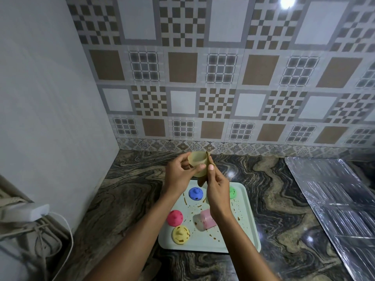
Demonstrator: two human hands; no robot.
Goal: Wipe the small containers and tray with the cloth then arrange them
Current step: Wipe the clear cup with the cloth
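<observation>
**Hidden, Cropped and Blurred**

The right hand covers the left part of the green lid, and its forearm crosses the pink container lying on the tray, hiding that container's right side. The brown cloth shows only as a strip beside the translucent cup. The fingers of the left hand mask the cup's lower wall. The foil sheet runs off the right edge. The white adapter at left is blurred. The bottom edge cuts off both forearms.
</observation>
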